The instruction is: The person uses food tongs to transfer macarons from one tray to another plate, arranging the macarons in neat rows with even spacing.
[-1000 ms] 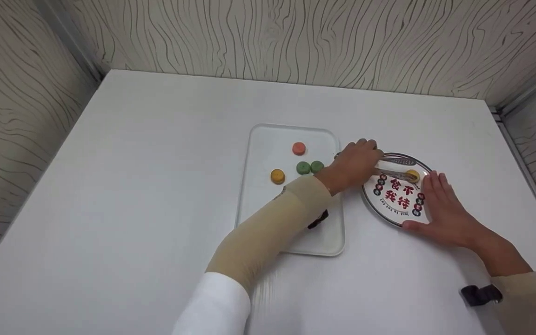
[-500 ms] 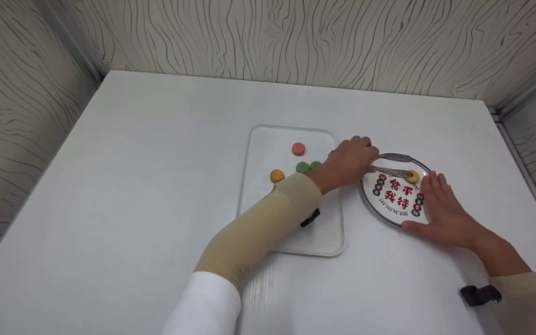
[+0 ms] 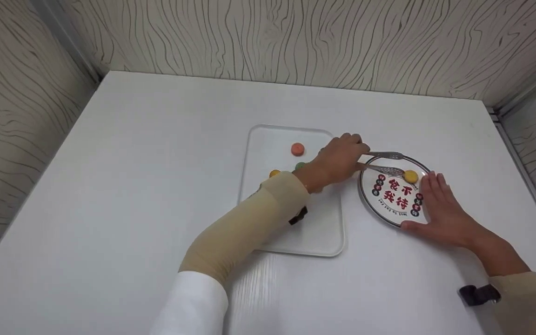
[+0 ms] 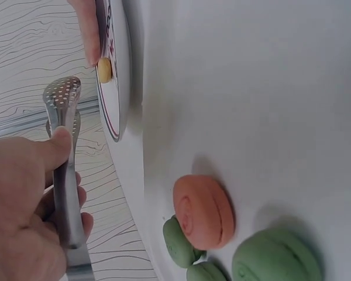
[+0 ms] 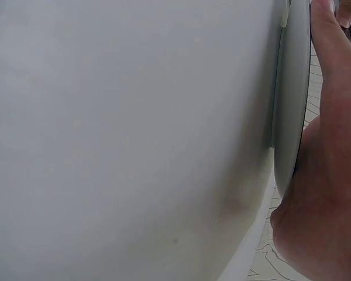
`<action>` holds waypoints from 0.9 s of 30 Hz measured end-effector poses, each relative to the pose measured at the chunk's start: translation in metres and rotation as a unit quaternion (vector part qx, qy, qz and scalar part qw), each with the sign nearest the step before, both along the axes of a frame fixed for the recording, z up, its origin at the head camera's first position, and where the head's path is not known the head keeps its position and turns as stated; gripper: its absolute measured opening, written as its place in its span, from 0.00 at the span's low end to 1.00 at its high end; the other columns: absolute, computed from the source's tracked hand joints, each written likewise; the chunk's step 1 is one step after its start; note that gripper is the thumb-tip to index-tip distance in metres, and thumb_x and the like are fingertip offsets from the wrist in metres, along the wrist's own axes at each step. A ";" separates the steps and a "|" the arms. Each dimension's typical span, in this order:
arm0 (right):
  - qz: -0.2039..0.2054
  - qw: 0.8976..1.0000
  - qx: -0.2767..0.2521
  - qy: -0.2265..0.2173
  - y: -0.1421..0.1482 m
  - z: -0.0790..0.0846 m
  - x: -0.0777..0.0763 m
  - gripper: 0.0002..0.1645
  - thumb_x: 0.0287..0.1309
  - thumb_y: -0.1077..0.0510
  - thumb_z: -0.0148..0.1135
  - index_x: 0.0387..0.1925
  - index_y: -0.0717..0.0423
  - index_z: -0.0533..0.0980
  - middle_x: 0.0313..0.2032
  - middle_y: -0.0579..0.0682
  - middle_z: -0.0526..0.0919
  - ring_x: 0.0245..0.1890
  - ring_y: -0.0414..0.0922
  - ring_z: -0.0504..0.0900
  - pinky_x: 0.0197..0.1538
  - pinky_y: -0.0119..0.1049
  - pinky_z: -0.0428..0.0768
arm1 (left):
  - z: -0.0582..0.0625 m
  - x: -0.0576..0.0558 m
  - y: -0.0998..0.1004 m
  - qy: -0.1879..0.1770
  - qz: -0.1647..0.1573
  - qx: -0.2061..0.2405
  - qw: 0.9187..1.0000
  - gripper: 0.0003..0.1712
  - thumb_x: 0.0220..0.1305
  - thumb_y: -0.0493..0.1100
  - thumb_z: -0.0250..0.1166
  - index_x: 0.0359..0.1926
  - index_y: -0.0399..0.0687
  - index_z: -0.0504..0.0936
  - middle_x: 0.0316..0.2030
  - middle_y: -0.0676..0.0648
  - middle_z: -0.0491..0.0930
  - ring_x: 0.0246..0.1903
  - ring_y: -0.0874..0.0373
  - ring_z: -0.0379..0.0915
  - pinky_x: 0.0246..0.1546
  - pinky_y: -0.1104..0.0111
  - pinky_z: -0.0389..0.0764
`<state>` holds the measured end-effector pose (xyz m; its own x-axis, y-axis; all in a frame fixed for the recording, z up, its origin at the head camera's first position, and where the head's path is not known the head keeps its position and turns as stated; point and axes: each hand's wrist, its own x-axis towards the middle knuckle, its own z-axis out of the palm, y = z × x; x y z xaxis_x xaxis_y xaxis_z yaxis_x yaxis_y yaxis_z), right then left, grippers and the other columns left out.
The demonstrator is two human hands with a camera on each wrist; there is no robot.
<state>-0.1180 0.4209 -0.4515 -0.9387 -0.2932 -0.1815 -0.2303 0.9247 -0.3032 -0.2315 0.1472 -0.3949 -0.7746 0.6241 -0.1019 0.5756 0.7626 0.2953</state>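
Note:
Metal tongs (image 3: pixel 391 170) with perforated ends are held by my left hand (image 3: pixel 335 160), thumb on one arm and fingers on the other. Their two ends stand apart over the plate's left and far side. A yellow macaron-like piece (image 3: pixel 411 176) lies on the round, dark-rimmed plate (image 3: pixel 382 209), just right of the nearer tong end. In the left wrist view the tongs (image 4: pixel 67 181) hold nothing. My right hand (image 3: pixel 447 216) rests against the plate's right rim with straight fingers, thumb at the near edge. The right wrist view shows the plate (image 5: pixel 293 99) side-on.
Left of the plate lies a white rectangular tray (image 3: pixel 314 239). It bears an orange macaron-like piece (image 3: pixel 298 149), a green one (image 3: pixel 300 165) and a yellow one (image 3: pixel 274 173) half hidden by my left sleeve. More green pieces (image 4: pixel 275 257) show in the left wrist view.
My left hand and the tongs have moved left and slightly away. The nearer tong end has slid off the yellow piece, which stays on the plate. The right hand stays still.

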 end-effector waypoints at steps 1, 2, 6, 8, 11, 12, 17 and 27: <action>0.000 1.000 0.000 -0.001 0.000 0.000 0.000 0.75 0.60 0.33 0.66 0.75 0.77 0.31 0.75 0.76 0.27 0.76 0.67 0.21 0.74 0.42 0.19 | 0.001 0.000 -0.002 0.000 -0.002 0.001 1.000 0.27 0.72 0.54 0.63 0.70 0.61 0.74 0.62 0.57 0.72 0.60 0.63 0.66 0.61 0.73 0.70; -0.001 1.000 0.001 -0.002 0.000 0.000 0.000 0.75 0.60 0.33 0.66 0.75 0.77 0.31 0.75 0.76 0.27 0.76 0.67 0.21 0.74 0.42 0.19 | 0.001 0.000 -0.004 0.000 -0.003 0.002 1.000 0.27 0.72 0.54 0.63 0.70 0.60 0.74 0.62 0.56 0.72 0.60 0.63 0.65 0.61 0.72 0.70; -0.003 1.000 0.001 -0.004 -0.001 0.001 0.001 0.75 0.60 0.32 0.66 0.75 0.77 0.30 0.75 0.76 0.26 0.76 0.66 0.20 0.74 0.42 0.19 | 0.003 0.001 -0.012 0.000 -0.007 0.012 1.000 0.28 0.72 0.53 0.64 0.70 0.60 0.74 0.61 0.56 0.72 0.59 0.63 0.65 0.60 0.73 0.70; -0.003 1.000 0.001 -0.004 -0.001 0.001 0.001 0.75 0.61 0.32 0.66 0.75 0.77 0.30 0.75 0.76 0.26 0.76 0.66 0.20 0.74 0.41 0.19 | 0.003 0.001 -0.016 0.002 -0.009 0.014 1.000 0.28 0.73 0.52 0.64 0.70 0.59 0.73 0.61 0.56 0.72 0.58 0.63 0.65 0.60 0.73 0.69; -0.002 1.000 0.001 -0.003 -0.001 0.001 0.000 0.75 0.61 0.33 0.66 0.75 0.77 0.30 0.75 0.76 0.27 0.76 0.66 0.20 0.74 0.42 0.19 | 0.002 0.001 -0.022 0.008 -0.015 0.017 1.000 0.27 0.73 0.52 0.63 0.70 0.58 0.73 0.60 0.56 0.72 0.58 0.63 0.65 0.60 0.74 0.68; -0.001 1.000 0.000 -0.001 -0.001 0.001 0.000 0.75 0.61 0.33 0.66 0.75 0.77 0.31 0.75 0.76 0.27 0.76 0.67 0.21 0.74 0.41 0.19 | 0.002 0.001 -0.025 0.011 -0.018 0.019 1.000 0.27 0.74 0.52 0.62 0.70 0.58 0.73 0.60 0.56 0.73 0.58 0.62 0.65 0.61 0.73 0.67; 0.001 1.000 -0.002 0.000 -0.001 0.002 0.000 0.75 0.60 0.33 0.66 0.75 0.76 0.31 0.75 0.76 0.27 0.76 0.67 0.21 0.75 0.44 0.21 | 0.000 0.002 -0.037 0.010 -0.020 0.042 0.999 0.26 0.73 0.51 0.63 0.69 0.56 0.75 0.59 0.54 0.74 0.58 0.61 0.66 0.61 0.73 0.68; -0.003 1.000 -0.007 -0.008 -0.001 0.003 0.001 0.74 0.61 0.33 0.66 0.75 0.75 0.30 0.75 0.75 0.25 0.76 0.66 0.20 0.75 0.47 0.22 | -0.006 0.004 -0.056 0.013 -0.012 0.061 0.998 0.26 0.71 0.49 0.66 0.68 0.52 0.77 0.58 0.52 0.75 0.56 0.58 0.67 0.57 0.70 0.70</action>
<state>-0.1172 0.4198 -0.4487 -0.9374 -0.2909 -0.1915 -0.2207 0.9215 -0.3196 -0.2276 0.0911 -0.4011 -0.7602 0.6497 -0.0038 0.6026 0.7073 0.3695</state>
